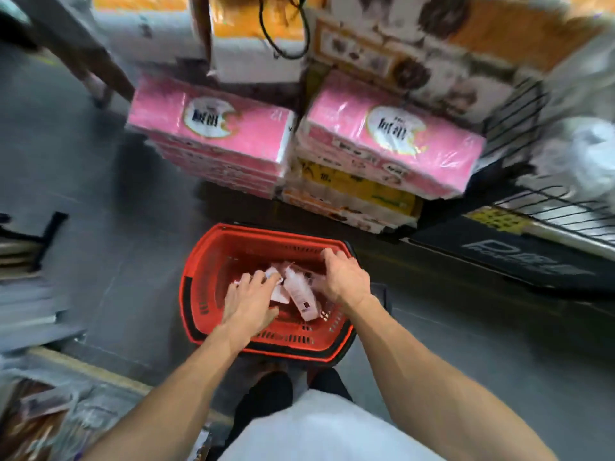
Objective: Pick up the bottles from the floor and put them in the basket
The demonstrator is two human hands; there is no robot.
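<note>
While pale pink plastic bottles [301,296] lie in the red slatted plastic basket [216,257], my left hand [249,302] rests on them, fingers nearly straight. My right hand [344,277] curls its fingers down beside them; I cannot tell what it grips.

Basket [203,294] is sitting on the floor [109,207], low in the middle of the view. Several bottles [301,296] are lying inside it, tilted and overlapping, toward its middle and right half. Left hand [249,302] is reaching in over the near rim and lying on the leftmost bottles; grip not discernible. Right hand [344,277] is hanging over the basket's right side, fingers pointing down near the far rim. Behind the basket, two stacks of wrapped packs are standing side by side: left stack [213,138], right stack [392,148]. A wire rack [519,121] is standing right of the right stack. Shelving [23,261] is running along the left edge.
</note>
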